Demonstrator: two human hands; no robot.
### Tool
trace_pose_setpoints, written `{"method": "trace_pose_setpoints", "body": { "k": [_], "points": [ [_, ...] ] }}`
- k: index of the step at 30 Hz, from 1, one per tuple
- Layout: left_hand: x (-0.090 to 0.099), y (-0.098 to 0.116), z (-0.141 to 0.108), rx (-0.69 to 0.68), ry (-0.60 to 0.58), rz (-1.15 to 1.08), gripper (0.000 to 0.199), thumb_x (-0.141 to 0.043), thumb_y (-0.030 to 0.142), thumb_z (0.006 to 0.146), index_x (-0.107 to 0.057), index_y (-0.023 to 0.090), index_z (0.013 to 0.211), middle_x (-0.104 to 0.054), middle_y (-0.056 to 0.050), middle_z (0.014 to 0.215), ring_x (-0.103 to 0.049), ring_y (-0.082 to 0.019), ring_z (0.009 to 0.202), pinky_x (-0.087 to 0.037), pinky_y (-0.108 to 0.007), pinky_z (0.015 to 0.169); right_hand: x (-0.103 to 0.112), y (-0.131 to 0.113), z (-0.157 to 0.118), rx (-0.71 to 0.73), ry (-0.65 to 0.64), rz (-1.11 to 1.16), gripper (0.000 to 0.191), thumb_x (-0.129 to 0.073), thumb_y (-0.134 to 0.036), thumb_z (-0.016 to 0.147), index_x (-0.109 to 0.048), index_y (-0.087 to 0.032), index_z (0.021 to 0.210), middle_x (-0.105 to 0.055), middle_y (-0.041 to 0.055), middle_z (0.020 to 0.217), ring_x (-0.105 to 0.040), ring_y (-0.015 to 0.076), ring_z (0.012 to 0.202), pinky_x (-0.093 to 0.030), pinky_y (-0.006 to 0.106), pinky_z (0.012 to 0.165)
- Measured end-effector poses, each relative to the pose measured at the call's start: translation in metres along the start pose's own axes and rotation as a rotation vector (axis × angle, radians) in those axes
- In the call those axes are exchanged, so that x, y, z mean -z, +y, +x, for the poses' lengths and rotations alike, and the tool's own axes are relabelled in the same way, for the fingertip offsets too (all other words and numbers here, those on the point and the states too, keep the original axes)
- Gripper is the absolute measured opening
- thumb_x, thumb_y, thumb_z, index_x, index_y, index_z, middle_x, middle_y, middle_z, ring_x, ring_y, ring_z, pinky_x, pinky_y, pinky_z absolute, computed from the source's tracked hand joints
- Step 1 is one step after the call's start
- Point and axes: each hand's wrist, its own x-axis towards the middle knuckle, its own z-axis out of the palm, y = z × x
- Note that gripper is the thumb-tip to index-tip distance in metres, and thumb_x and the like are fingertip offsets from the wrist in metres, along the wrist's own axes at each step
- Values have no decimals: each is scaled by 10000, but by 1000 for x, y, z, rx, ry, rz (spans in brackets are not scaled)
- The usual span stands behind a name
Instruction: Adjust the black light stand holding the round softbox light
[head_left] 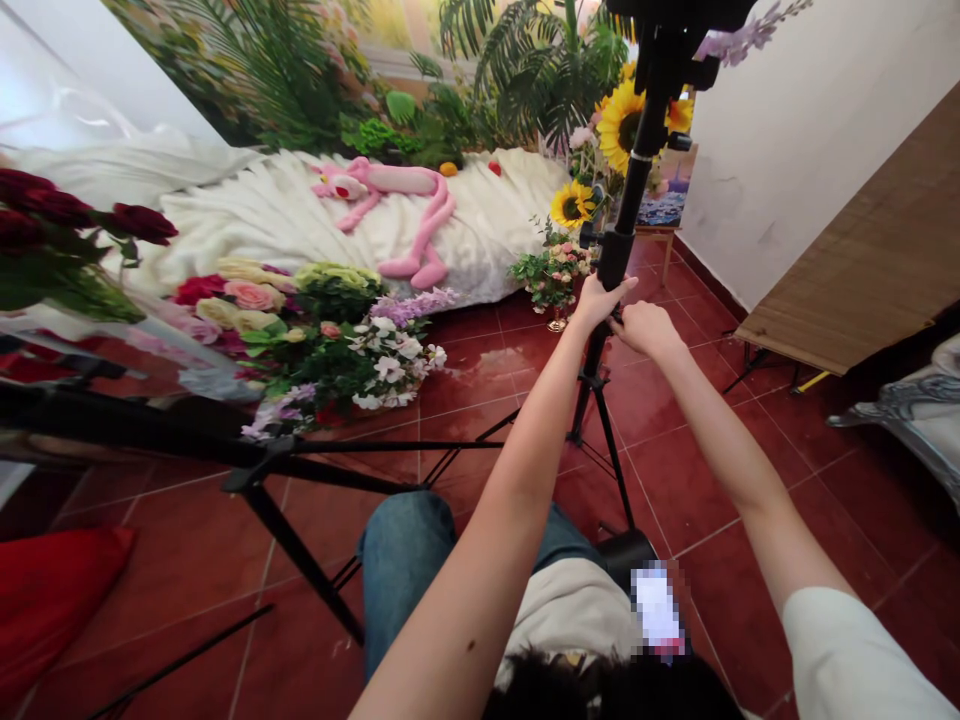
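Observation:
A black tripod stand rises in front of me, its pole leaning to the right in the view and its legs spread on the floor. My left hand is wrapped round the pole just below a thick black collar. Close beside it, my right hand has its fingers curled at the pole, on what looks like a small knob there; the fingertips are partly hidden. The dark piece on top of the stand is cut off by the upper edge.
Another black stand spreads its legs at the left. Artificial flowers and a white-draped bed with a pink plush toy lie beyond. Sunflowers stand behind the pole. A brown panel leans at right; a phone is near my lap.

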Motion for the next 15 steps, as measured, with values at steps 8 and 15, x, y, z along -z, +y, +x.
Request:
{"method": "trace_pose_setpoints", "body": {
  "k": [8, 15],
  "points": [
    [0, -4, 2, -28, 6, 39, 305, -775, 432, 697, -656, 154, 734, -597, 9, 606, -548, -99, 576, -472, -244, 615, -34, 29, 7, -23, -305, 1048, 683, -372, -587, 972, -647, -133, 542, -684, 117, 550, -551, 110, 379, -485, 227, 435],
    [-1, -11, 1, -76, 73, 74, 300, -754, 439, 729, -651, 161, 775, -652, -31, 705, -627, -145, 732, -517, -280, 739, -42, 24, 6, -33, -243, 1157, 675, -478, -647, 908, -639, -120, 518, -663, 113, 510, -520, 96, 330, -452, 211, 401]
  ]
}}
